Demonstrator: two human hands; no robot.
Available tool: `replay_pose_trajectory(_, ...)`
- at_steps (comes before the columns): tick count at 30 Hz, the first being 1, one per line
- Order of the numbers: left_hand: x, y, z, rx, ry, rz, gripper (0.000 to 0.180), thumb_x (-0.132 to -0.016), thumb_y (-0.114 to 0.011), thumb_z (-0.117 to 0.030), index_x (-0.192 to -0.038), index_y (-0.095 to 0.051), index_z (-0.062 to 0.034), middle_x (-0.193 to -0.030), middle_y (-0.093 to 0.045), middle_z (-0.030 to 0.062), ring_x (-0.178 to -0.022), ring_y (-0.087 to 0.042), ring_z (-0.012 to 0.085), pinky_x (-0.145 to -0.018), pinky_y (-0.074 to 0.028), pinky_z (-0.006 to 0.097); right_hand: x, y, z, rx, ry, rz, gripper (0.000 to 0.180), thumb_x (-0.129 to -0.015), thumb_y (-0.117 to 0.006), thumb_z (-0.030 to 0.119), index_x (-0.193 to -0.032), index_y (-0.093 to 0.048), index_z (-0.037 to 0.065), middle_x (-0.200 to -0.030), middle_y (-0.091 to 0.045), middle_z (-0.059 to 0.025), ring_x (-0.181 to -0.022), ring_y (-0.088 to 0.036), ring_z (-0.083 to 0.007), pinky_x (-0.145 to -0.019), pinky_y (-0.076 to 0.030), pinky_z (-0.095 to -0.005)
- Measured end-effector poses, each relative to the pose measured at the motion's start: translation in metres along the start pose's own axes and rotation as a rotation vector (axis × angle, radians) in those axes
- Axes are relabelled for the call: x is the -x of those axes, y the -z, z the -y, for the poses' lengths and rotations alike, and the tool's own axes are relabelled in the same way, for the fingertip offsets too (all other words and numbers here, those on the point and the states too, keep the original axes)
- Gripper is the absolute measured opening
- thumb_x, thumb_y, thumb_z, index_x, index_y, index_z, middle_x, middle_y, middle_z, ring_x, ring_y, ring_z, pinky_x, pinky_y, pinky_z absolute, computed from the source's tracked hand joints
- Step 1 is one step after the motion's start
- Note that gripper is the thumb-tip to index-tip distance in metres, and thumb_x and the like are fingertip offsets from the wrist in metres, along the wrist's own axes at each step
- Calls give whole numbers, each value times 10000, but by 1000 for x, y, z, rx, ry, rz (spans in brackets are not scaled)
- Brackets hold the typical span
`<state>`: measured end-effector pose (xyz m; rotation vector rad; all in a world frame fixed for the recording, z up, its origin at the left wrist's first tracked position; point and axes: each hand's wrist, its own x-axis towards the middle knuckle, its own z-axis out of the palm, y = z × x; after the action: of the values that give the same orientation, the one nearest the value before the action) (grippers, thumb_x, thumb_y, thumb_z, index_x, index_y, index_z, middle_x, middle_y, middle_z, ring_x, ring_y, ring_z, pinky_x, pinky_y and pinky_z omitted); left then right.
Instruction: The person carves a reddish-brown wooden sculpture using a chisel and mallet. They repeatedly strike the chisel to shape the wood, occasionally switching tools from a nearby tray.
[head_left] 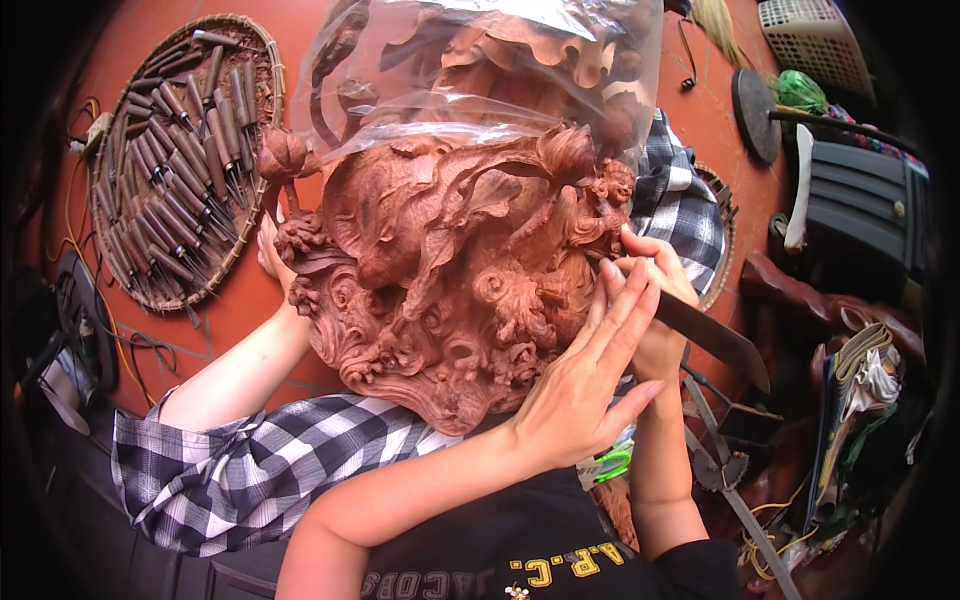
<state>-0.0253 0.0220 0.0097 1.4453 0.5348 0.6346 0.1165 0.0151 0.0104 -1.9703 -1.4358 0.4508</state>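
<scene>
the carved reddish-brown wood piece (pixel 430 285) stands before me in the head view, over the near middle of the red tiled floor (pixel 235 312), its lower edge against black-and-white checked cloth (pixel 300 455). a clear plastic sheet (pixel 440 110) covers its far part. my right hand (pixel 660 320) is closed around a flat dark tool (pixel 715 345), whose rear end projects outward; the front end is hidden by fingers at the carving's right edge, just below a small carved figure (pixel 612 185). my left hand (pixel 575 395) is flat and grasps nothing, its fingers straight, its thumb spread; the fingertips meet the right hand's fingers, and i cannot tell whether they press the tool or the wood. toward the floor's far left corner, a round woven basket (pixel 279 100) holds many wooden-handled tools (pixel 180 190), packed nearly to its rim.
</scene>
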Motion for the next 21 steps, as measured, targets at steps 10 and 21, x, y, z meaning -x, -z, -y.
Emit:
replay_pose_trajectory(10, 9, 5, -4, -38, 24, 47, 897, -945, -692, -222, -1615, -141, 3, -1674, -96, 274, -1545, -111, 453, -1228, -249, 485, 10, -8, -5, -34, 0, -59, 184, -793, -832, 105, -781, -687, -7, -1099, -656, -224, -970, -662, -312, -862, -534, -373)
replay_pose_trajectory(21, 14, 9, -10, -64, 61, 28, 939, -912, -732, -218, -1623, -150, -23, -1662, -124, 296, -1527, -193, 459, -1217, -277, 471, 11, -7, 3, -8, 19, -25, 223, -790, -841, 144, -766, -680, -8, -1150, -624, -245, -988, -692, -333, -860, -556, -371)
